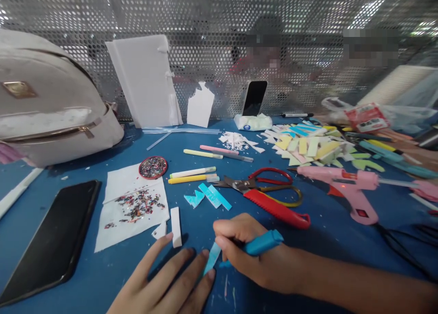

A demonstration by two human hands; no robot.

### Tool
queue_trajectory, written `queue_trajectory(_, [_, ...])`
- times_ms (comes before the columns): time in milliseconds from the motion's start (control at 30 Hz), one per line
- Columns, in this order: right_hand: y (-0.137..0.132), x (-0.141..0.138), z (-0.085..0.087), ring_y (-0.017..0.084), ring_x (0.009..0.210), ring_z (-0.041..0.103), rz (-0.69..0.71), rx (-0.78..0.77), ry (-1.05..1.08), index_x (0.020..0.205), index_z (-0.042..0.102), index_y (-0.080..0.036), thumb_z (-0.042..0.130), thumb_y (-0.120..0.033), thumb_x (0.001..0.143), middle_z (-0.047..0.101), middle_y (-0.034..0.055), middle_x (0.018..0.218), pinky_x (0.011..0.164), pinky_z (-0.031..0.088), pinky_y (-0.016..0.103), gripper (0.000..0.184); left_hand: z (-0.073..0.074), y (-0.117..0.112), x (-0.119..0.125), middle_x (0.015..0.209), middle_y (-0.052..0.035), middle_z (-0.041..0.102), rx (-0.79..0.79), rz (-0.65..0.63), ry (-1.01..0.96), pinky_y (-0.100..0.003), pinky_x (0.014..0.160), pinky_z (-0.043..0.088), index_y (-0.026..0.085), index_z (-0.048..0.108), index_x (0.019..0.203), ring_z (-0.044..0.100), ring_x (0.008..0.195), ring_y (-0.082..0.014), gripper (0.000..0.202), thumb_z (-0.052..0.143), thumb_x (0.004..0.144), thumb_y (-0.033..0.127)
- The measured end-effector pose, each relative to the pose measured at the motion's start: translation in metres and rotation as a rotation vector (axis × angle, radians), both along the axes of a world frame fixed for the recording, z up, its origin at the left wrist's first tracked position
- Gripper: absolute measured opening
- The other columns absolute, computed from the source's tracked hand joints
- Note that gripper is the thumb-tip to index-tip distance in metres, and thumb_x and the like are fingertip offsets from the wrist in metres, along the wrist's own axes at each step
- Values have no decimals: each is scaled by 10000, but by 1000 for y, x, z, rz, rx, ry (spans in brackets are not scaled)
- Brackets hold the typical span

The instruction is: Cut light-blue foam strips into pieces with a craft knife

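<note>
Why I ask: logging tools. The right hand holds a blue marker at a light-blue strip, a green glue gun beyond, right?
No: the head view shows a pink glue gun, not green. The right hand holds the blue marker at the light-blue strip.

Left hand (167,284), right hand (248,252), forearm: bare.

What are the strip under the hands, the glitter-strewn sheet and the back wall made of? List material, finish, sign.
Strip: probably foam or card, matte light blue; stiff, straight-cut, pinned by the left hand beside the blue marker in the right hand. Sheet: thin white paper or tissue, matte; creased. Back wall: perforated metal, shiny; rows of holes, bright glints.
</note>
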State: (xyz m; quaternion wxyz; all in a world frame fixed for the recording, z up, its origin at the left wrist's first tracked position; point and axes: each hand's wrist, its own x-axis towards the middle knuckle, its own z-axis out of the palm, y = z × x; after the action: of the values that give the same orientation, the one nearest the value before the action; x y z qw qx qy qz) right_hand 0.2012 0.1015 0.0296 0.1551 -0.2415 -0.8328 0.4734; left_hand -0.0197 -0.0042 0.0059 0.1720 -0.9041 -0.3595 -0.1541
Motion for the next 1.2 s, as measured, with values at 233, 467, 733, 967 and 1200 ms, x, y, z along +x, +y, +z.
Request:
queue_trajectory(233, [-1,-2,1,96,515,265,-1,53,-6,663,254,-213,397,-282,982,267,-71,574,490,208,252,357,-10,2,6,1228,63,683,56,8,-108,-482,1250,102,279,693,1175,594,1103,-146,399,308,1094,210])
queue_trajectory(467, [-1,-2,0,98,532,282,-19,58,-29,670,254,-213,394,-268,982,293,-65,589,508,219,254,346,-10,1,2,1284,53,657,14,-5,-44,-504,1250,61,272,661,1248,573,1144,-162,382,316,1093,222])
queue_trajectory(733, [0,-2,0,98,536,290,-8,58,-24,673,258,-214,386,-277,992,298,-65,594,510,222,255,350,-4,0,4,1259,66,670,-7,17,-84,-469,1259,49,276,672,1219,631,1097,-139,312,393,1083,247])
queue_trajectory(967, [0,-2,-1,98,536,293,-27,45,-18,671,249,-214,370,-285,1003,287,-65,593,508,215,258,361,-4,-1,4,1284,54,659,-36,21,-66,-482,1256,27,268,659,1246,633,1103,-144,377,314,1098,239])
queue_trajectory(1200, [0,-3,-1,96,533,279,-33,76,-15,667,248,-213,375,-273,992,285,-68,588,509,218,258,355,-2,-1,2,1284,62,660,-39,16,-54,-480,1254,31,277,652,1255,600,1137,-146,393,290,1104,247])
